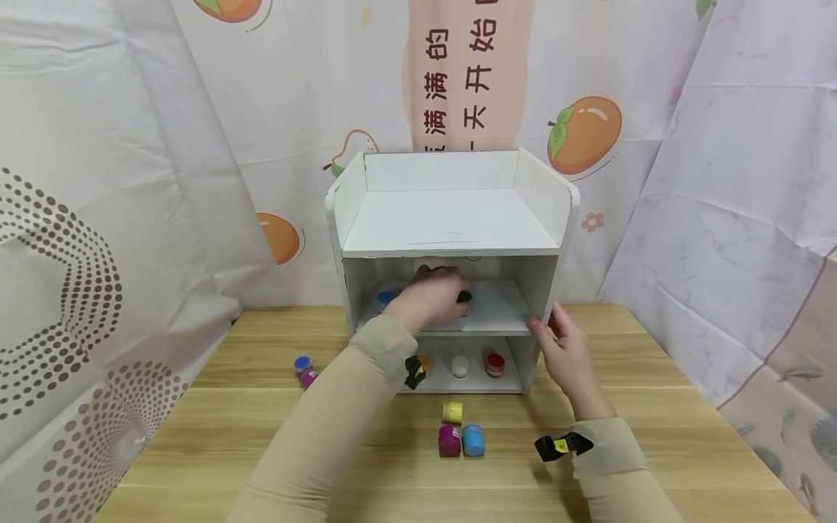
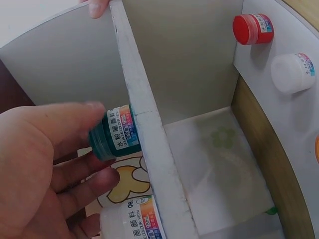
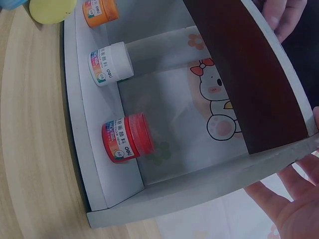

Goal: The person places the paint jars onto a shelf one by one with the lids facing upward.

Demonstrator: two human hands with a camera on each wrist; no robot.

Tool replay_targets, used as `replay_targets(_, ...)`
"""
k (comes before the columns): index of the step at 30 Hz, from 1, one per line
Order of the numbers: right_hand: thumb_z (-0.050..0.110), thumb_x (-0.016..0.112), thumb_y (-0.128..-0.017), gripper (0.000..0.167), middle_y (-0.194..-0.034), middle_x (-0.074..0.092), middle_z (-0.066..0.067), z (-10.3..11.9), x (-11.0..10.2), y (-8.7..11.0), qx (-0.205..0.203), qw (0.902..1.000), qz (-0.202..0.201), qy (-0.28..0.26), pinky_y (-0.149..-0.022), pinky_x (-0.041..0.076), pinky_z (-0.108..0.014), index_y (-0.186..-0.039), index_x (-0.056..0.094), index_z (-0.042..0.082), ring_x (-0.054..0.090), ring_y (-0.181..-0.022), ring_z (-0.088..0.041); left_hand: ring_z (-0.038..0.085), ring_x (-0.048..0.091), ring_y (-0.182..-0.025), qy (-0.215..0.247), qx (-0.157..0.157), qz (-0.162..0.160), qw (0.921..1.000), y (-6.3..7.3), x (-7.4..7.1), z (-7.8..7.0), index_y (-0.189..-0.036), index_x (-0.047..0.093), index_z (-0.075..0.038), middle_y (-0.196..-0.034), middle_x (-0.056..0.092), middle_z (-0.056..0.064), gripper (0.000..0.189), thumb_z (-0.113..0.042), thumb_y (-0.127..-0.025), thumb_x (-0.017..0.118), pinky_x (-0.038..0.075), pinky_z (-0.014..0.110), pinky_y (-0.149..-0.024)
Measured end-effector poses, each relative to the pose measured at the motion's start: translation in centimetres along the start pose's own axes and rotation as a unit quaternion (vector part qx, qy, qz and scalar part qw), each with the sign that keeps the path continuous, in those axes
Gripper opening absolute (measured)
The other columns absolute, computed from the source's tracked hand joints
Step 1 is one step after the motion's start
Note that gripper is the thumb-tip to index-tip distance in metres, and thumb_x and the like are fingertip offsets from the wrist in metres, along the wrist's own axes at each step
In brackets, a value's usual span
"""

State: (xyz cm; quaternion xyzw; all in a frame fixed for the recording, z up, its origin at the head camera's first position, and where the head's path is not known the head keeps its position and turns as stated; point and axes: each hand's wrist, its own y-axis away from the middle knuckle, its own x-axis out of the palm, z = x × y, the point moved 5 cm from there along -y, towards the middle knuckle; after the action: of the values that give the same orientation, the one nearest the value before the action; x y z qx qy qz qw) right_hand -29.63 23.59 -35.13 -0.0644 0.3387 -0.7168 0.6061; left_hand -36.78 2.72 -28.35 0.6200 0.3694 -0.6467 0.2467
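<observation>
A small white two-tier shelf (image 1: 451,221) stands on the table. On its middle board, a dark green paint jar (image 2: 117,132) stands upright near the front edge. My left hand (image 1: 437,294) reaches in there, thumb and fingers on either side of the jar's lid; the thumb is blurred. Next to the same fingers is a white paint jar (image 2: 132,219), and a blue jar (image 1: 384,301) stands further left, partly behind the forearm. At the right side panel (image 3: 214,184), my right hand (image 1: 567,352) grips the edge, thumb inside and fingers outside.
Below, an orange jar (image 3: 99,12), a white jar (image 3: 110,63) and a red jar (image 3: 127,138) stand in a row. In front lie yellow (image 1: 453,412), purple (image 1: 449,440) and light blue (image 1: 474,440) jars. A blue jar (image 1: 302,365) and a purple one (image 1: 308,378) are at left.
</observation>
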Motion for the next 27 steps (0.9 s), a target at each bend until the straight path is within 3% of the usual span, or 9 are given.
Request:
replay_targets(3,0.004,0.059,-0.103,0.046,-0.134,0.057,-0.032,0.0,0.1,0.0,-0.002,1.0000,0.000,0.000,-0.090,0.044,-0.012,-0.145,0.047,-0.007,0.051,-0.131,-0.039,0.017,0.051,-0.129,0.019,0.002,-0.006,0.9998,0.2,-0.1,0.3,-0.139,0.064,-0.018,-0.135,0.060,-0.003,0.044,-0.040,-0.101,0.061,0.030,0.053,-0.115)
replay_targets(7,0.004,0.059,-0.103,0.046,-0.134,0.056,-0.033,-0.1,0.2,0.0,-0.003,1.0000,0.000,-0.001,-0.090,0.044,-0.013,-0.145,0.047,-0.008,0.052,-0.131,-0.037,0.020,0.048,-0.136,0.044,0.022,-0.033,0.9983,1.0,-0.5,0.6,-0.142,0.061,-0.017,-0.145,0.055,-0.001,0.049,-0.044,-0.101,0.062,0.029,0.055,-0.115)
replay_targets(12,0.003,0.059,-0.102,0.045,-0.133,0.056,-0.035,-0.2,0.2,-0.1,-0.003,1.0000,-0.003,-0.008,-0.091,0.045,-0.012,-0.144,0.048,-0.008,0.052,-0.130,-0.036,0.018,0.058,-0.122,0.056,0.078,-0.091,0.9912,2.9,-1.0,0.5,-0.131,0.068,-0.016,-0.134,0.062,0.000,0.039,-0.039,-0.099,0.067,0.043,0.046,-0.106)
replay_targets(16,0.002,0.059,-0.102,0.044,-0.133,0.058,-0.031,-0.4,0.2,-0.1,-0.006,0.9999,-0.006,-0.014,-0.091,0.045,-0.012,-0.143,0.049,-0.008,0.051,-0.129,-0.040,0.016,0.062,-0.110,0.055,0.138,-0.153,0.9769,5.1,-1.3,0.2,-0.122,0.072,-0.016,-0.120,0.066,-0.002,0.030,-0.034,-0.099,0.069,0.045,0.042,-0.101)
replay_targets(19,0.001,0.059,-0.102,0.043,-0.132,0.058,-0.031,-0.4,0.2,-0.1,-0.008,0.9999,-0.006,-0.014,-0.090,0.045,-0.012,-0.143,0.049,-0.009,0.052,-0.129,-0.042,0.016,0.061,-0.108,0.058,0.179,-0.212,0.9591,7.1,-1.7,0.1,-0.117,0.074,-0.016,-0.114,0.067,-0.003,0.025,-0.031,-0.097,0.071,0.043,0.044,-0.100)
replay_targets(21,0.002,0.059,-0.102,0.043,-0.132,0.058,-0.031,-0.4,0.2,-0.1,-0.008,0.9999,-0.005,-0.013,-0.090,0.046,-0.013,-0.143,0.049,-0.009,0.051,-0.128,-0.042,0.017,0.061,-0.108,0.068,0.205,-0.258,0.9417,8.6,-2.1,0.2,-0.113,0.075,-0.015,-0.111,0.069,-0.002,0.022,-0.027,-0.095,0.074,0.042,0.043,-0.099)
replay_targets(27,0.002,0.058,-0.103,0.045,-0.133,0.057,-0.033,-0.4,0.2,-0.2,-0.001,0.9998,-0.003,-0.020,-0.091,0.045,-0.012,-0.144,0.047,-0.009,0.051,-0.130,-0.040,0.021,0.065,-0.099,0.127,0.251,-0.402,0.8713,12.9,-3.8,1.5,-0.104,0.075,-0.008,-0.102,0.072,0.003,0.017,-0.021,-0.094,0.072,0.045,0.043,-0.092)
